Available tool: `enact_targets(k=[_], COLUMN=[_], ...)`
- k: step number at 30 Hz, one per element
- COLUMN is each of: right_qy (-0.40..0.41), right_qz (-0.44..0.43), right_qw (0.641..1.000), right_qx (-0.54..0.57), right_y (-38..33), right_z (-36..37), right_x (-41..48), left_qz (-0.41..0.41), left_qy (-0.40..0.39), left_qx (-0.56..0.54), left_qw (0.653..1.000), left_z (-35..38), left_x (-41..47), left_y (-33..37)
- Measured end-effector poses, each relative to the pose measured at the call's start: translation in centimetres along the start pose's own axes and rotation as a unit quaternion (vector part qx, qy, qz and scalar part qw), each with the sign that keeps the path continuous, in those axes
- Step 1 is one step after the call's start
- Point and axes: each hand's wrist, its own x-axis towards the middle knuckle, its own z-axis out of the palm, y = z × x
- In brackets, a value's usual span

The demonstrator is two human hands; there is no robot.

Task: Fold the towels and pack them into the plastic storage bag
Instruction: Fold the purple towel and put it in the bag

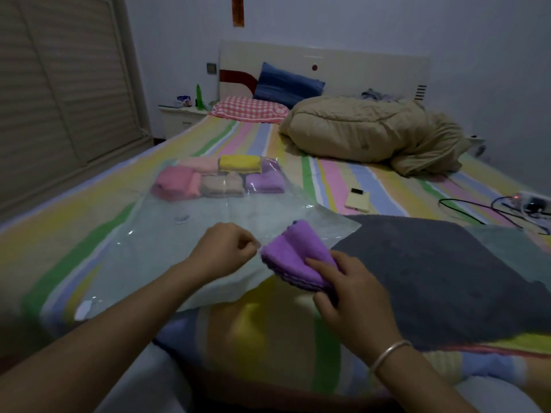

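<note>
Your right hand's fingers (320,265) lie curled over the near corner of the folded purple towel (298,254), with the thumb under its near edge, just right of centre frame. Your right hand (348,296) holds the towel at the mouth of the plastic storage bag (167,242). Your left hand (223,248), at centre frame, has its fingers curled tight, thumb against forefinger. It looks to be pinching the upper film of the bag's mouth, though the clear film is hard to make out there. Expect the towel to be light, soft and springy. Its stacked layers will likely fan open if you carry it by one corner, so clamp across all the layers near the folded edge. The bag is thin, floppy and probably slippery. Its mouth will sag shut unless you lift the top film, so take that film at its very edge. The bag spreads flat over the striped bed (268,332) from lower left to centre. The packed towels (217,180) sit in two rows at its far end, above centre. A dark grey cloth (447,269) lies spread at the right, beside the bag.
</note>
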Motion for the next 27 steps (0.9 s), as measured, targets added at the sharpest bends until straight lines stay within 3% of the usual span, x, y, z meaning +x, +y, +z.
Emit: enact_targets(k=[4, 7, 12, 16, 19, 21, 24, 27], right_qy=[-0.172, -0.252, -0.199, -0.200, -0.204, -0.219, -0.221, -0.189], right_qz=[0.045, 0.073, 0.061, 0.100, 0.096, 0.101, 0.179, 0.180], right_qw=[0.966, 0.952, 0.978, 0.973, 0.972, 0.969, 0.956, 0.962], right_qx=[-0.185, -0.156, 0.026, 0.058, 0.065, 0.062, 0.071, 0.078], right_y=[0.4, -0.3, -5.5, -7.0, -7.3, -7.3, -6.9, -7.6], right_z=[1.7, 1.8, 0.7, 5.3, 9.8, 12.5, 16.9, 21.0], right_x=[-0.7, -0.3, 3.2, 8.9, 13.9, 17.2, 21.9, 26.1], left_qz=[-0.024, 0.007, 0.046, 0.066, 0.063, 0.018, -0.051, -0.106], left_qy=[0.015, 0.052, 0.091, 0.113, 0.032, -0.024, 0.043, 0.125], left_qx=[-0.053, 0.005, 0.009, -0.015, -0.144, -0.265, -0.289, -0.171], left_qw=[0.998, 0.999, 0.995, 0.991, 0.987, 0.964, 0.955, 0.972], left_z=[-1.9, -2.9, -4.5, -5.8, -6.9, -7.4, -8.2, -8.9], left_x=[1.3, 1.9, 2.1, 2.4, 2.8, 3.3, 4.9, 7.1], left_y=[0.0, 0.4, 1.5, 1.7, 0.6, -1.1, -6.8, -15.5])
